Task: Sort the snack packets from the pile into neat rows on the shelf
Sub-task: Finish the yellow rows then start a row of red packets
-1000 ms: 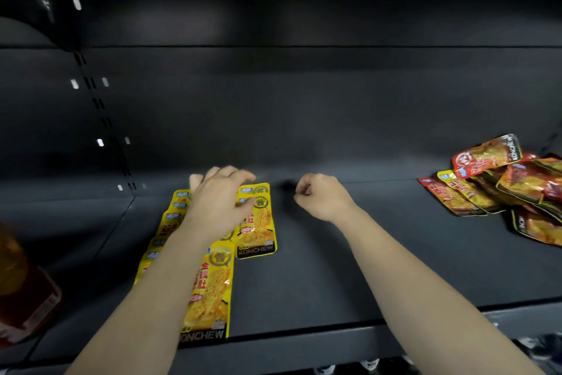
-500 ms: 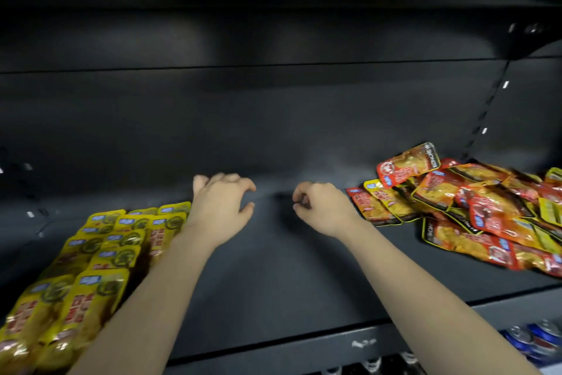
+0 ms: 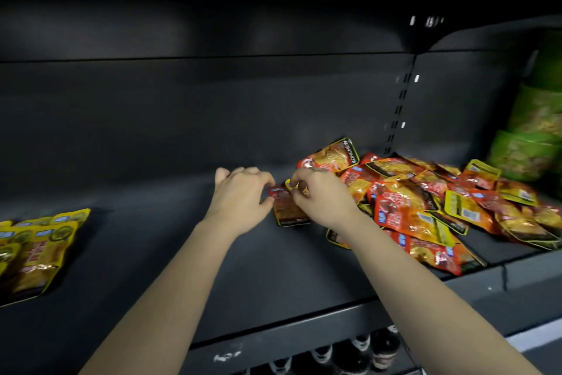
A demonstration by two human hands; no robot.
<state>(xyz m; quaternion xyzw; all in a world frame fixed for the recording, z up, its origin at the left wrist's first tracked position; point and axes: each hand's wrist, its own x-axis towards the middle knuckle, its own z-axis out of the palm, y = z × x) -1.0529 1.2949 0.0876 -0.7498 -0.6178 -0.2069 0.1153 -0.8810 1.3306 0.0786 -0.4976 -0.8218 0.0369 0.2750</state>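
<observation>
A jumbled pile of red and yellow snack packets (image 3: 425,201) lies on the right of the dark shelf (image 3: 273,271). Yellow packets in rows (image 3: 36,247) lie flat at the far left. At the pile's left edge lies a red packet (image 3: 287,210), with a yellow-topped packet (image 3: 292,184) just behind it. My right hand (image 3: 325,198) curls over these and pinches the yellow-topped packet's upper end. My left hand (image 3: 240,198) hovers beside it, fingers loosely curved, its thumb and forefinger at the red packet's left corner. Whether they touch it is unclear.
Green tubs (image 3: 532,137) are stacked at the far right beyond the shelf upright (image 3: 398,107). Bottle tops (image 3: 365,350) show on the level below the shelf's front lip. The upper shelf overhangs in shadow.
Both hands and my view have shifted right, away from the yellow rows to the pile. My right hand, which held nothing, now pinches a packet at the pile's edge.
</observation>
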